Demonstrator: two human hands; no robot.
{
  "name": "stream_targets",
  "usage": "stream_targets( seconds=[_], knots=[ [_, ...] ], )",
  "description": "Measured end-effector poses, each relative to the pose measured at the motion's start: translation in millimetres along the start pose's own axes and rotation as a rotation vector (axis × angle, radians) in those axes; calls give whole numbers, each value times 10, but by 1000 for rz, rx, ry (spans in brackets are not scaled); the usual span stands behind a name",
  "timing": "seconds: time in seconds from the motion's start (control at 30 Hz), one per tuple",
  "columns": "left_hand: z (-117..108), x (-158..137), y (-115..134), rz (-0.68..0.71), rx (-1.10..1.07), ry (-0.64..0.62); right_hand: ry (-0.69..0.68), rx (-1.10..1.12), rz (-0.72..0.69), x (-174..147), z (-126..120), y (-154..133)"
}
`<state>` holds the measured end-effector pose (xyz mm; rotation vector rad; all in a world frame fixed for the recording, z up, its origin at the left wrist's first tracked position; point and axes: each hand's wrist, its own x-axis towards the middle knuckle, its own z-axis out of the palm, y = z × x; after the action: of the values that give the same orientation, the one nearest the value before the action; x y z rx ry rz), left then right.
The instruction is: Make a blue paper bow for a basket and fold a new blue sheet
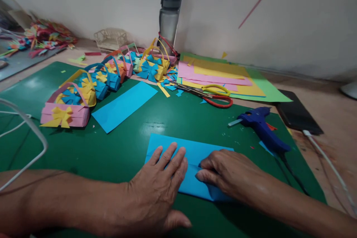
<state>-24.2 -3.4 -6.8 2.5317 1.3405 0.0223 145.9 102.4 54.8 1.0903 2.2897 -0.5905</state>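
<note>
A blue sheet of paper [195,149] lies on the green board in front of me, with fold lines running along its length. My left hand [156,182] rests flat on its left half, fingers stretched out. On the right half, my right hand [225,169] has its fingers curled, thumb and forefinger closing on the paper along a middle fold. The palm side of this hand is hidden. Farther off to the left lies a separate blue paper strip [124,106], touched by neither hand.
Small paper baskets with bows [65,115] stand in a row at left. Scissors [216,95] lie by stacked coloured sheets [256,81]. A blue glue gun [259,124] and a phone [299,113] are at right. A bottle [169,22] stands behind; a white cable [39,137] arches at left.
</note>
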Motion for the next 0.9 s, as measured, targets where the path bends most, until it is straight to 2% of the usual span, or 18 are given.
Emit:
stream_targets(
  seconds=[0.3,0.43,0.8,0.9],
  knots=[
    [-10,12,-17,22,-44,-38,11,-24,24,4,-32,-39],
    [-30,8,-22,20,-79,-97,12,-56,22,-4,-14,-30],
    [-37,19,19,-7,-28,-95,8,-109,24,-26,-22,-41],
    [-58,37,51,-31,-18,-132,12,-89,14,-46,-25,-47]
  ],
)
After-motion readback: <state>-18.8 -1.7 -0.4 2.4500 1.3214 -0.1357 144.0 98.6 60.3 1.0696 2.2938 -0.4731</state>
